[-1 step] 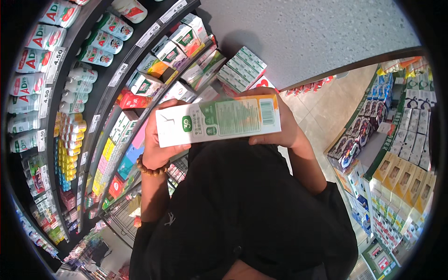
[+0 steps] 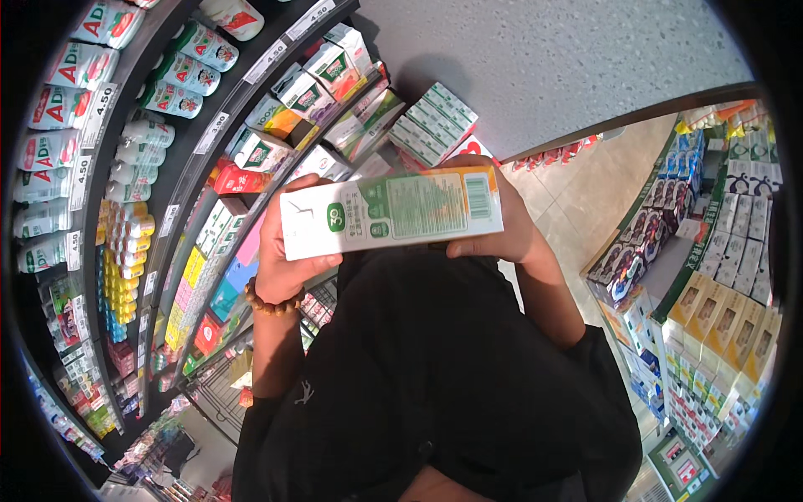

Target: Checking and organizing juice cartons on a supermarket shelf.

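Observation:
A long white drink carton (image 2: 314, 222) lies on its side between my two hands, in front of my chest. Its upturned panel carries green print, with a barcode and an orange patch toward the right end. My left hand (image 2: 278, 251), with a brown bead bracelet (image 2: 274, 299) at the wrist, is closed round the left end, thumb along the near edge. At the other end my right hand (image 2: 517, 230) grips the carton, its thumb pressed against the near side. The carton hides most of the fingers of both hands.
On the left, curved dark shelves (image 2: 219, 100) hold bottles and cartons. Ahead stands a grey speckled surface (image 2: 544, 67), with a green-and-white carton pack (image 2: 435, 124) before it. A wire cart (image 2: 219, 397) is at lower left. Boxed goods (image 2: 719, 314) line the right, beyond tiled floor (image 2: 577, 197).

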{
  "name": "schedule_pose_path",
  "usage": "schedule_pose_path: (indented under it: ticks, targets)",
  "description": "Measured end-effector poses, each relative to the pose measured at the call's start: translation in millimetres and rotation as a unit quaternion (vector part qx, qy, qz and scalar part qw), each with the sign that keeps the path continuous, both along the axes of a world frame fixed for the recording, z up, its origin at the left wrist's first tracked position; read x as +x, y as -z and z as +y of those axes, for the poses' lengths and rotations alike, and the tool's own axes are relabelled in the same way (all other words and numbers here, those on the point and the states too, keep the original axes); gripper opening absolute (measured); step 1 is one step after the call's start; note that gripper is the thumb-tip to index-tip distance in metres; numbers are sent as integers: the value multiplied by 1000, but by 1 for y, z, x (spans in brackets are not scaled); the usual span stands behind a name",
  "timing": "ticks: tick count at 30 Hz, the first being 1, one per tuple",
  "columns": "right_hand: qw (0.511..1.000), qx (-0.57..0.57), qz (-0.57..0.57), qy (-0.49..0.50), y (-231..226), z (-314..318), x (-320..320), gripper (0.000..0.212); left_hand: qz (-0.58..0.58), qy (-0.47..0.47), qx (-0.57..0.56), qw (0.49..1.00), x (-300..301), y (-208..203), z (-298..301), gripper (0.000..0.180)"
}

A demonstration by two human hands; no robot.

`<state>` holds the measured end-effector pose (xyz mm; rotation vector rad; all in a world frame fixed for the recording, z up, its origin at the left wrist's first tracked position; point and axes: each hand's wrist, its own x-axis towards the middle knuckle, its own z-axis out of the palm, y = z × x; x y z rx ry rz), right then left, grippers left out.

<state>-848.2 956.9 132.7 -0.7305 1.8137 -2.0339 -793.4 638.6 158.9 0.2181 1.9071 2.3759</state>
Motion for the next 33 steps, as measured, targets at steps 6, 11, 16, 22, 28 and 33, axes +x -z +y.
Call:
schedule_pose_path:
  ticks: [6,11,16,22,28,33]
  targets:
    - [984,-87,-147,52,22,-13,8,93,-101,-56,-26,993,4,-12,25,84]
    - [940,-171,-280,94,41,-25,27,85,-96,-58,-35,993,7,-15,28,79]
    - [856,-243,-457,8,46,-27,37,75,-32,-73,-102,992,6,-6,24,93]
    - [804,-231,-542,-79,48,-31,42,73,-124,-70,-90,986,-3,-27,34,88]
    - [776,-221,-584,-90,61,-32,46,67,-143,-66,-106,982,-8,-19,32,79]
    - [767,-227,-591,-102,68,-34,45,68,-153,-82,-90,981,-8,-14,29,85]
